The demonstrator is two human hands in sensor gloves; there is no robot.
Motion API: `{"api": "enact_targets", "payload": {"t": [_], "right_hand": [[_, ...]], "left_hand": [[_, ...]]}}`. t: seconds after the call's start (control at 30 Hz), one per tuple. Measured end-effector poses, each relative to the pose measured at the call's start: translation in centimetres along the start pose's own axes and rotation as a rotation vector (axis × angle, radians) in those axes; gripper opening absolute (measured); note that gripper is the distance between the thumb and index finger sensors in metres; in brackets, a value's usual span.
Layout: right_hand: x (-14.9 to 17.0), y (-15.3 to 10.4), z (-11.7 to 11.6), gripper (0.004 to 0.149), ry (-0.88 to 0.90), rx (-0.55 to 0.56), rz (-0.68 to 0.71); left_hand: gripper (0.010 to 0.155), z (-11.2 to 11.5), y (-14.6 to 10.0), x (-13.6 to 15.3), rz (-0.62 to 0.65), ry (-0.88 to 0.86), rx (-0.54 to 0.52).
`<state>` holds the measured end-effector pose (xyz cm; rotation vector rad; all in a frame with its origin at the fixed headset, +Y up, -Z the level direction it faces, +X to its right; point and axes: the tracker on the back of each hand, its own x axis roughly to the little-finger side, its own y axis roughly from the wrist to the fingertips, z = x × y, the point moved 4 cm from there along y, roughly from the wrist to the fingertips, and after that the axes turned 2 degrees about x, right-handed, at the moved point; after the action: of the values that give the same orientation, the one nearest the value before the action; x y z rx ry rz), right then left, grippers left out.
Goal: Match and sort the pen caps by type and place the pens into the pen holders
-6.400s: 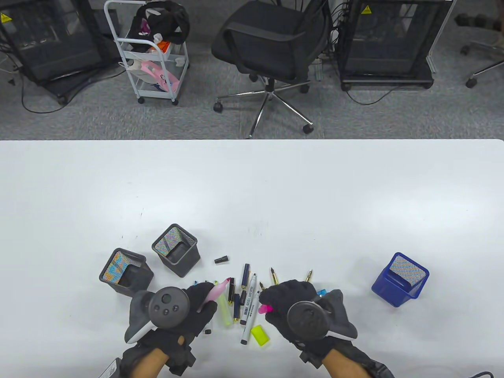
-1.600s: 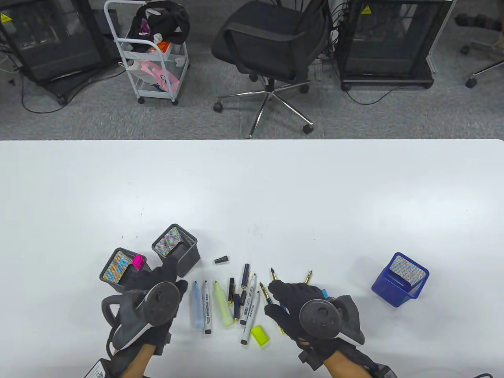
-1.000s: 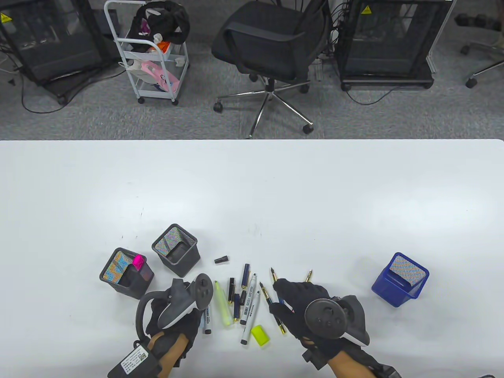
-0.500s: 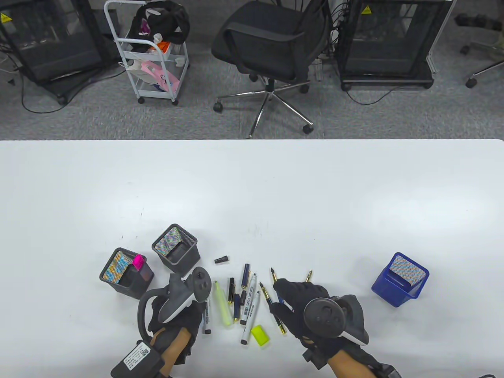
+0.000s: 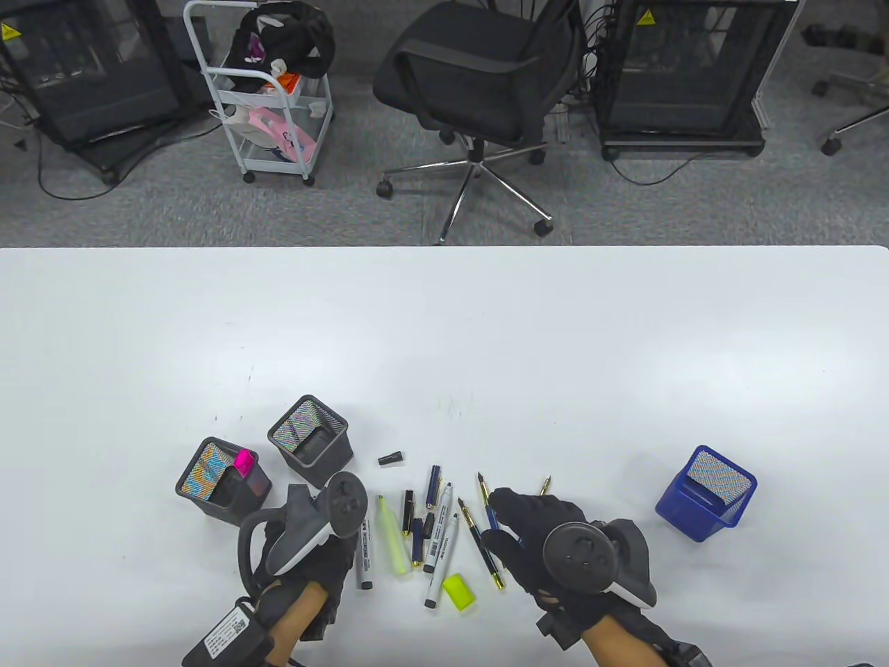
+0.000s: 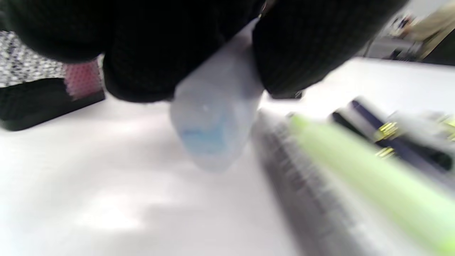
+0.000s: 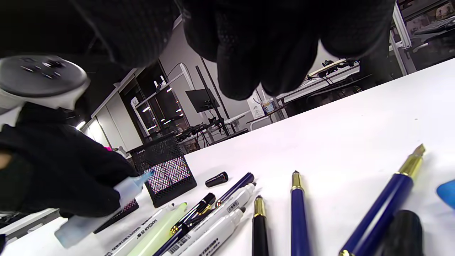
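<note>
Left hand [image 5: 305, 556]: clamped round the pale blue highlighter [image 7: 103, 209] — light, stiff, slippery plastic; hold mid-barrel
Right hand [image 5: 549, 542]: fingers relaxed above the fountain pens [image 7: 298, 213] — holds nothing

Only thing actually reading clearly is "VANDIAN" printed along the white marker [image 7: 142, 227], lying at about 7 o'clock in the right wrist view; the other markers' labels are showing up too tiny

Bright, even overhead light leaves soft glare patches on the white table [image 5: 444, 333] and only faint shadows. The left wrist view is heavily blurred; the right wrist view is sharp on the table, its gloved fingers [image 7: 249, 53] dark and unfocused.
</note>
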<state>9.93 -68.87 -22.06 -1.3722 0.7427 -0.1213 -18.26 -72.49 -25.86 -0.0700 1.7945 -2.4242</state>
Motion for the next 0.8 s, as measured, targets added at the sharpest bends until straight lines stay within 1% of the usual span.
{"api": "enact_targets", "payload": {"t": [0.1,0.27,0.4,0.53,0.6,0.67,0.73,0.8], "right_hand": [[0.1,0.0,0.0,0.061,-0.001,0.001,-0.002],[0.1,0.0,0.1,0.060,0.000,0.003,0.000],[0.1,-0.1,0.1,0.061,0.002,0.003,-0.002],[0.2,-0.1,0.1,0.060,0.002,0.004,-0.006],[0.2,-0.1,0.2,0.060,-0.004,0.006,-0.008],[0.3,-0.1,0.3,0.060,-0.014,0.005,-0.013],[0.7,-0.1,0.5,0.061,-0.058,-0.001,-0.039],[1.3,-0.1,0.9,0.062,-0.162,0.000,-0.102]], "left_hand": [[0.058,-1.1,-1.1,-0.6,0.104,-0.085,-0.020],[0.053,-2.0,-2.5,-0.9,0.234,-0.229,-0.039],[0.052,-2.3,-3.2,-0.3,0.229,-0.256,-0.065],[0.052,-2.8,-3.5,0.0,0.246,-0.316,-0.131],[0.052,-2.9,-3.7,-0.2,0.297,-0.356,-0.168],[0.052,-3.0,-3.8,-0.4,0.318,-0.350,-0.203],[0.053,-2.9,-3.9,-0.9,0.348,-0.322,-0.205],[0.053,-2.7,-4.0,-1.1,0.352,-0.299,-0.206]]}}
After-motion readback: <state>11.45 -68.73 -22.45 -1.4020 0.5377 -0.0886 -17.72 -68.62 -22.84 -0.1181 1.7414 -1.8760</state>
